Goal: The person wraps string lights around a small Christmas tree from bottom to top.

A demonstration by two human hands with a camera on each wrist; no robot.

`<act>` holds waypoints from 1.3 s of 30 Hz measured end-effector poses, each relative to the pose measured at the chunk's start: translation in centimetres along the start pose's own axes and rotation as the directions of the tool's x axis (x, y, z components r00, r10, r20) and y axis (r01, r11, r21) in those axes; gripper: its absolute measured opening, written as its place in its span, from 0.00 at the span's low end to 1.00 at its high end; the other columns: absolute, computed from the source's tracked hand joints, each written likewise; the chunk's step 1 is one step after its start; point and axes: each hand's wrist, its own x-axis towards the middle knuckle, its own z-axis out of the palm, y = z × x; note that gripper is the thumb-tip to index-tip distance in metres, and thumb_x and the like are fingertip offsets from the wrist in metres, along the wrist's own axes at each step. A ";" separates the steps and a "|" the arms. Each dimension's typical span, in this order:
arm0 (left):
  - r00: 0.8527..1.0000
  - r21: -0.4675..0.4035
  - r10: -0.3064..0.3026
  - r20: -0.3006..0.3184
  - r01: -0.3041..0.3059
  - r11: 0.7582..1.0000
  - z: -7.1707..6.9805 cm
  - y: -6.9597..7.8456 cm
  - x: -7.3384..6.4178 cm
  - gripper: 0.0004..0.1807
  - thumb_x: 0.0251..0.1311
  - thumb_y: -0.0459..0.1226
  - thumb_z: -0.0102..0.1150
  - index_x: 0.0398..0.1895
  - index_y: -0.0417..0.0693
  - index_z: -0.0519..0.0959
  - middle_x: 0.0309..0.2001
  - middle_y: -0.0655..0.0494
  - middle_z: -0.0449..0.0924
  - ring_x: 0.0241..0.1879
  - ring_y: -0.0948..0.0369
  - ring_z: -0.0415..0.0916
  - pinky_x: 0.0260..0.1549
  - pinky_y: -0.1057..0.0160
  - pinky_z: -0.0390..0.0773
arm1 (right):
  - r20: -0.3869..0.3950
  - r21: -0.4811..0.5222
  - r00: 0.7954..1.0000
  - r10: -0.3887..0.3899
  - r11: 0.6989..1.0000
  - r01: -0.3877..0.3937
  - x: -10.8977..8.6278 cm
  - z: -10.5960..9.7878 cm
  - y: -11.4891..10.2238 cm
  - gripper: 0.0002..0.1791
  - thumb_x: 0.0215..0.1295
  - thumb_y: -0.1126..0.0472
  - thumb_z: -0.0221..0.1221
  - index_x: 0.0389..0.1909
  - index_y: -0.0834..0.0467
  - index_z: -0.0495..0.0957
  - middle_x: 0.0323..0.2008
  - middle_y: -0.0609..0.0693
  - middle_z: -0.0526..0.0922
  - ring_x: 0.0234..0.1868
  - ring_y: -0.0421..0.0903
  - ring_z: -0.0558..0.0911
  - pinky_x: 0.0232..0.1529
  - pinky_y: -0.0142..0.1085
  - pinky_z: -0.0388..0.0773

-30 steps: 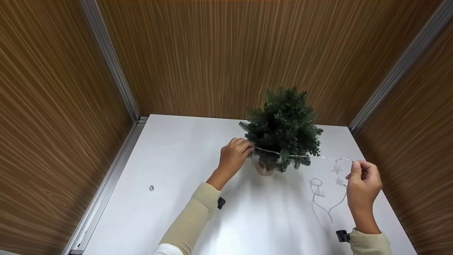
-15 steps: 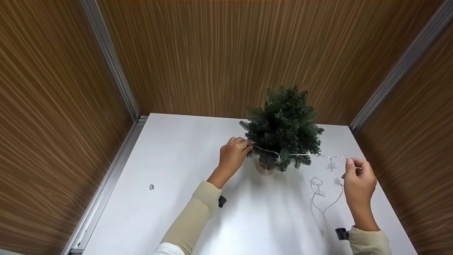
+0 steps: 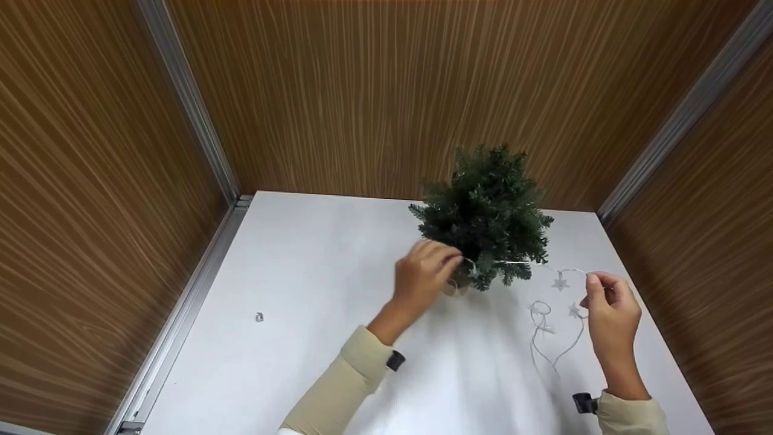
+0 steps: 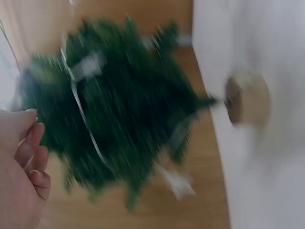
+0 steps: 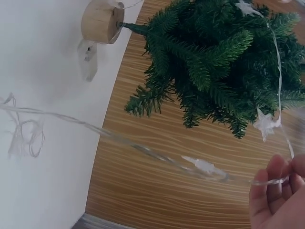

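Note:
A small artificial Christmas tree (image 3: 483, 208) with a round wooden base (image 5: 97, 21) stands toward the back right of the table. Clear star string lights (image 5: 279, 71) run across its front branches. My right hand (image 3: 613, 314) pinches the cord to the tree's right; one star (image 3: 560, 283) hangs between hand and branches. Below that hand, the cord's rest trails down to the table. My left hand (image 3: 423, 281) is in front of the lower left branches, fingers loosely bent. In the left wrist view, the cord passes apart from its fingertips (image 4: 31, 114), and the picture is blurred.
A loose cord coil (image 3: 540, 309) lies on the white table (image 3: 314, 254) at right. A small clear-and-grey piece (image 3: 259, 316) lies at left. Near the tree's base is a translucent box (image 5: 90, 62). Wood-grain panels (image 3: 362, 96) enclose the back and sides.
My left hand has come away from the tree's left side and moved right, across its front. My right hand has shifted slightly left with the cord, and the span between has slackened.

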 end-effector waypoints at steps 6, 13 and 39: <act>0.988 -0.076 0.148 0.038 -0.145 0.987 1.7 5.8 1.3 0.08 0.66 0.46 0.65 0.42 0.58 0.88 0.42 0.67 0.87 0.37 0.70 0.78 0.30 0.84 0.67 | 0.055 0.063 0.998 0.014 0.998 -0.018 -0.1 -0.2 -0.8 0.13 0.76 0.59 0.56 0.50 0.65 0.78 0.32 0.44 0.77 0.29 0.40 0.78 0.34 0.22 0.76; 0.973 -0.058 0.176 0.149 -0.169 0.984 5.4 10.7 2.4 0.11 0.72 0.48 0.58 0.50 0.61 0.86 0.48 0.68 0.85 0.47 0.72 0.79 0.43 0.82 0.73 | 0.055 0.081 0.998 -0.024 0.997 0.019 -0.2 -0.3 -1.1 0.13 0.75 0.60 0.56 0.49 0.66 0.78 0.33 0.45 0.77 0.30 0.41 0.78 0.35 0.22 0.77; 0.964 -0.321 0.014 0.265 0.074 0.944 11.2 11.8 2.1 0.11 0.74 0.42 0.55 0.46 0.52 0.86 0.42 0.62 0.82 0.38 0.75 0.75 0.40 0.87 0.67 | 0.164 -0.150 0.986 -0.025 0.987 0.050 -0.2 -2.7 -0.8 0.12 0.71 0.61 0.62 0.48 0.65 0.82 0.35 0.29 0.78 0.37 0.29 0.77 0.38 0.17 0.71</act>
